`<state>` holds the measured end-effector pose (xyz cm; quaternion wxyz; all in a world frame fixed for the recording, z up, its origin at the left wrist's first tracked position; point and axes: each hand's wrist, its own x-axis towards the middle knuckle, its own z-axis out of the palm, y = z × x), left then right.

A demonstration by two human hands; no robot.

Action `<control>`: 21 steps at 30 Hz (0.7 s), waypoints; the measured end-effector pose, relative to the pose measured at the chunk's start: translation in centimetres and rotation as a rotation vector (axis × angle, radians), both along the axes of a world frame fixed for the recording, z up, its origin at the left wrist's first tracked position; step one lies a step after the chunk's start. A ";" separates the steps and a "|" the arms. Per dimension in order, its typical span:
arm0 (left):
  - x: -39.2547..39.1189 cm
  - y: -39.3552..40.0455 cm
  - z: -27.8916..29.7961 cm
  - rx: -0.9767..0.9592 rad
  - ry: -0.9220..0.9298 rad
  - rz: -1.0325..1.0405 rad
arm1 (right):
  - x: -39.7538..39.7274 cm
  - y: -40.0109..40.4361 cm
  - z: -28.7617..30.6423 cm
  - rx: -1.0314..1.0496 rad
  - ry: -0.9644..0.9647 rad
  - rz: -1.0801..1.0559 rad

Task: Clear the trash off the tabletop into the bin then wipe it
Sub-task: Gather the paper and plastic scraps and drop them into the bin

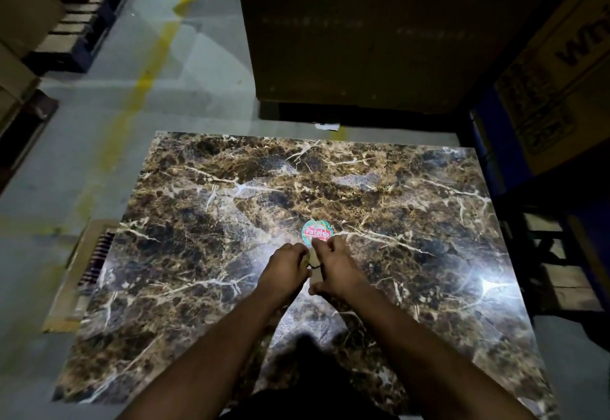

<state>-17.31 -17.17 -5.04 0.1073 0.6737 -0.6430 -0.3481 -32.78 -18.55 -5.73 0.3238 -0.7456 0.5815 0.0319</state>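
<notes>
- One round sticker-like piece of trash, teal with a red band and white lettering, lying flat near the middle of the worktop
- Two bare hands side by side just below it, wrists close together
- Right hand: fingers curled, tips on the near edge of the round piece, seem to pinch it
- Left hand: fingers curled around something small and pale, too dim to identify
- Worktop is glossy brown marble pattern with white veins and glare spots
- Big cardboard boxes on the floor beyond the worktop, contents unseen
- No bin clearly made out
</notes>
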 end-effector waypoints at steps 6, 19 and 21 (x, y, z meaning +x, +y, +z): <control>-0.6 1.0 0.2 -0.016 0.070 0.108 | 0.4 0.4 -0.2 -0.044 -0.013 0.045; -2.0 1.6 0.9 0.101 0.299 0.478 | 2.9 1.9 0.3 -0.125 0.022 -0.158; -2.0 1.4 0.8 0.119 0.321 0.498 | 2.9 1.5 0.4 -0.094 0.023 -0.173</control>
